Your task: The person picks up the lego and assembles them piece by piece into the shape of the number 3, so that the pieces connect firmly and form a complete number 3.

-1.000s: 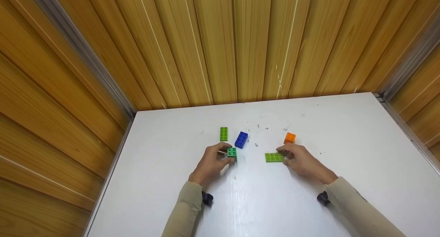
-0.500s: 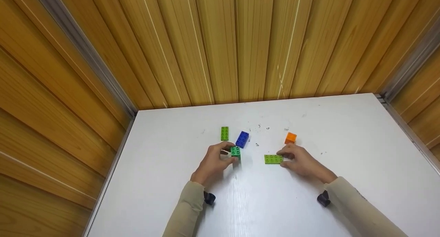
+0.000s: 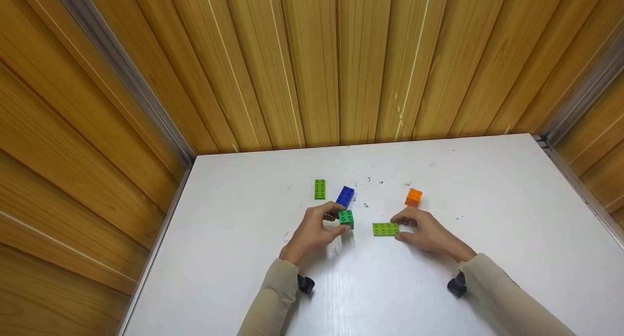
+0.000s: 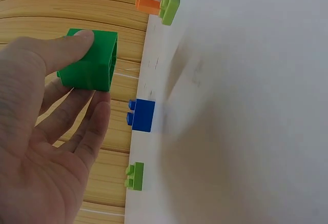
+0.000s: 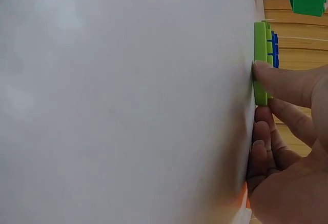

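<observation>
A green two-by-two toy brick [image 3: 346, 219] is pinched between the thumb and fingers of my left hand [image 3: 314, 231]. In the left wrist view this green brick [image 4: 92, 62] is held up off the white table, studs facing away from it. My right hand [image 3: 425, 231] pinches the right end of a flat lime-green brick [image 3: 385, 229], which lies low over the table with its studs up. The right wrist view shows my thumb on the near long side of the lime brick [image 5: 261, 55]. A small gap separates the two held bricks, green on the left, lime on the right.
A blue brick [image 3: 345, 197] lies just beyond my left hand, and a second lime-green brick [image 3: 320, 189] to its left. Behind my right hand sits an orange brick [image 3: 413, 197]. The white table [image 3: 234, 209] ends at a wood-patterned wall [image 3: 312, 82].
My left hand has carried the green brick to the right, towards the lime brick. My right hand has drawn the lime brick slightly left and nearer to me.
</observation>
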Demonstrator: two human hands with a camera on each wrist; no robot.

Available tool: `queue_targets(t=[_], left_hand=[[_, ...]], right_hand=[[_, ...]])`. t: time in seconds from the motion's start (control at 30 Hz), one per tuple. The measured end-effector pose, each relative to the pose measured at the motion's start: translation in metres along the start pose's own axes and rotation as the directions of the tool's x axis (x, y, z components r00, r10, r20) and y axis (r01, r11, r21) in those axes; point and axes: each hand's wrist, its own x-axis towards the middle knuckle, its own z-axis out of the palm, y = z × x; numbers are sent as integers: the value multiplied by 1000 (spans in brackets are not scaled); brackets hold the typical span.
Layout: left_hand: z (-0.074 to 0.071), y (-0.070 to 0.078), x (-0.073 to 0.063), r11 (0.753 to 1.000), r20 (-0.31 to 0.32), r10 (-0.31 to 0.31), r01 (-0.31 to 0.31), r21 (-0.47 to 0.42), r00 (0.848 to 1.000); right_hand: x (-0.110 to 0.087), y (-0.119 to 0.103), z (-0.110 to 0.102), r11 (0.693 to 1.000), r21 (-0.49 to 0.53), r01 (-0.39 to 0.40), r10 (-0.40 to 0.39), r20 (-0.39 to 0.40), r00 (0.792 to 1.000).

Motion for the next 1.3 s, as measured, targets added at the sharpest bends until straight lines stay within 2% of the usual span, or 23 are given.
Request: queue_targets(t=[0.33,0.73,1.1,1.3], left_hand=[[14,9,5,1000,19,14,-14,-13,1000],[22,17,15,998,36,63,-62,-20,997],[35,21,22,996,48,84,-83,-33,995],[37,23,24,994,50,107,-105,-29,993]], right_hand=[[3,1,4,999,20,-43,43,3,999],[4,2,0,999,10,47,-47,4,999],[4,4,-1,1000,-5,-4,4,-2,1000],[6,4,-1,1000,-14,7,-8,-7,1000]])
